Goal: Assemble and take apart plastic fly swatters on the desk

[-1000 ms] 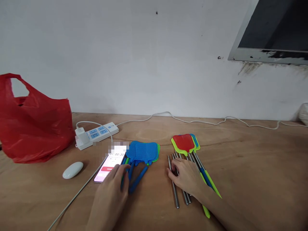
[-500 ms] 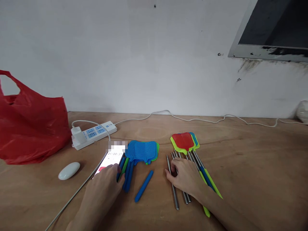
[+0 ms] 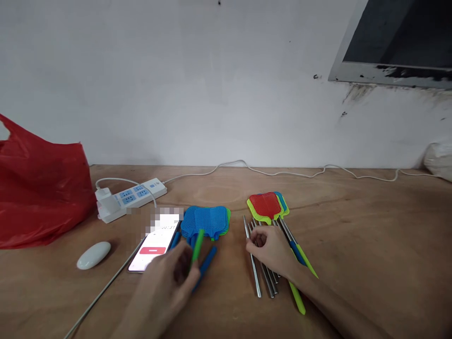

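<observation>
In the head view, my left hand (image 3: 165, 278) is closed on a green plastic handle (image 3: 198, 246), which points up and away from me. Beside it on the table is a loose blue handle (image 3: 206, 266). Beyond this hand lies a stack of blue swatter heads (image 3: 206, 220), a green edge showing underneath. My right hand (image 3: 271, 248) has its thumb and fingers curled on the leftmost metal rod (image 3: 254, 275) of a bunch; its fingertips are partly hidden. Several more rods lie under that hand. Behind it are assembled fly swatters with a red head (image 3: 265, 205) on top.
A lit phone (image 3: 155, 249) lies left of the blue heads, near a white mouse (image 3: 93, 255). Further back are a white power strip (image 3: 136, 197) and a red plastic bag (image 3: 42, 193). A thin cable (image 3: 278, 175) runs along the wall.
My left hand has lifted the green handle off the blue handles and moved it right, toward the loose blue one. My right hand stays over the rods; the leftmost rod has shifted slightly away from me.
</observation>
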{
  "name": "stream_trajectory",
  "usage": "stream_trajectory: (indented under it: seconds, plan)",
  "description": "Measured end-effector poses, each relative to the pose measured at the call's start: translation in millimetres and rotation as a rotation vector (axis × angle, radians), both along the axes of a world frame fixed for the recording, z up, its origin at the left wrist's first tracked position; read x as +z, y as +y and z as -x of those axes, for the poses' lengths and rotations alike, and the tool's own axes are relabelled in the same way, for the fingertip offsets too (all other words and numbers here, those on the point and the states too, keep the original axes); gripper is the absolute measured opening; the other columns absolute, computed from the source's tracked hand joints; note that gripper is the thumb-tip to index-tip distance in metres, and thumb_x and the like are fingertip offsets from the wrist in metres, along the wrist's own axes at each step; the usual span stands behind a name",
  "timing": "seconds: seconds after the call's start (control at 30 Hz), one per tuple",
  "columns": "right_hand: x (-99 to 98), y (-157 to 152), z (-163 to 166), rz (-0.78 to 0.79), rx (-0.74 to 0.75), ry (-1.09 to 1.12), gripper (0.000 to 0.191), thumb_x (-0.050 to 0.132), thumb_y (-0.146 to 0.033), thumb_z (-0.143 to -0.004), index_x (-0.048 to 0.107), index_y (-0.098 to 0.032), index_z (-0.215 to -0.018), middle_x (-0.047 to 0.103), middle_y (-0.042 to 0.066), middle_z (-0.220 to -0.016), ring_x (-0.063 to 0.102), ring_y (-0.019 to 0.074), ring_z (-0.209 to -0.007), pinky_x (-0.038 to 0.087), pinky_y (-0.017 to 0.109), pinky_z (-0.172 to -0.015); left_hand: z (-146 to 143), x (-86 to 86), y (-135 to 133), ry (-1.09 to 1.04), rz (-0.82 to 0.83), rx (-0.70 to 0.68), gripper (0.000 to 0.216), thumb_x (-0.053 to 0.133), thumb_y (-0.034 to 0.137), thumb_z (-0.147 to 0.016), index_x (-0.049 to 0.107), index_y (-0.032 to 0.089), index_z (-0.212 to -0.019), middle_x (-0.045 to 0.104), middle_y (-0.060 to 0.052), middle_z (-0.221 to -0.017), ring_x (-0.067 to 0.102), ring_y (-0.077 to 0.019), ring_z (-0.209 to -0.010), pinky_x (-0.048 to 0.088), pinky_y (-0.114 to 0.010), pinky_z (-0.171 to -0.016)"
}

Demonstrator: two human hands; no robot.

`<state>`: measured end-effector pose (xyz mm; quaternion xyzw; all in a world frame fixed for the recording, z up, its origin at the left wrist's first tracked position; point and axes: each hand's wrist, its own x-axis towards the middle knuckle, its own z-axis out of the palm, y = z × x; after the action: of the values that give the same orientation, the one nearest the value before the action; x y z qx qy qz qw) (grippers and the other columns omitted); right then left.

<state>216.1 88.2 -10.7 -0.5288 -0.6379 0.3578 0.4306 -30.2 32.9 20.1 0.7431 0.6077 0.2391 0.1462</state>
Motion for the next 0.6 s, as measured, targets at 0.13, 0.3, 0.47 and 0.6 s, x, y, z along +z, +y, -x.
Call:
stream_trajectory:
  seconds: [0.13, 0.3, 0.47, 0.6]
  plan:
    - [0.8, 5, -3, 0.099, 0.045, 0.234, 0.014, 0.059, -0.034, -0.074, 0.055, -0.022, -0.067, 0.048, -0.006, -0.054, 0.040, 0.0108, -0.046, 0.029, 0.023, -0.044, -24, -17.4, -14, -0.218, 0.116, -0.240, 0.016, 0.044, 0.032, -0.094, 0.048, 0.024, -0.080, 0.056, 0.004, -0.063, 0.055, -0.0154, -0.054, 0.035, -0.022, -0.048]
    - [2.1, 8, -5, 0.212, 0.022, 0.587, 0.021, 0.060, -0.042, -0.075, 0.053, -0.022, -0.077, 0.053, -0.006, -0.051, 0.041, 0.0092, -0.037, 0.028, 0.018, -0.032, -36, -29.9, -18, -0.283, 0.119, -0.257, 0.015, 0.038, 0.032, -0.100, 0.048, 0.025, -0.093, 0.059, 0.003, -0.071, 0.058, -0.0157, -0.056, 0.038, -0.023, -0.051]
    - [5.1, 11, -7, 0.196, -0.068, 0.794, 0.027, 0.067, -0.045, -0.071, 0.051, -0.022, -0.075, 0.054, -0.007, -0.051, 0.044, 0.0075, -0.037, 0.033, 0.015, -0.032, -28, -39.0, -15, -0.149, -0.027, -0.154, 0.011, 0.037, 0.030, -0.099, 0.047, 0.026, -0.102, 0.064, 0.001, -0.074, 0.064, -0.0208, -0.059, 0.037, -0.025, -0.050]
    - [5.4, 10, -7, 0.210, -0.060, 0.848, 0.028, 0.070, -0.044, -0.072, 0.054, -0.022, -0.074, 0.055, -0.007, -0.050, 0.045, 0.0074, -0.038, 0.035, 0.014, -0.032, -27, -43.1, -15, -0.078, -0.139, -0.128, 0.010, 0.036, 0.025, -0.098, 0.046, 0.026, -0.101, 0.068, 0.000, -0.077, 0.067, -0.0223, -0.056, 0.040, -0.027, -0.049]
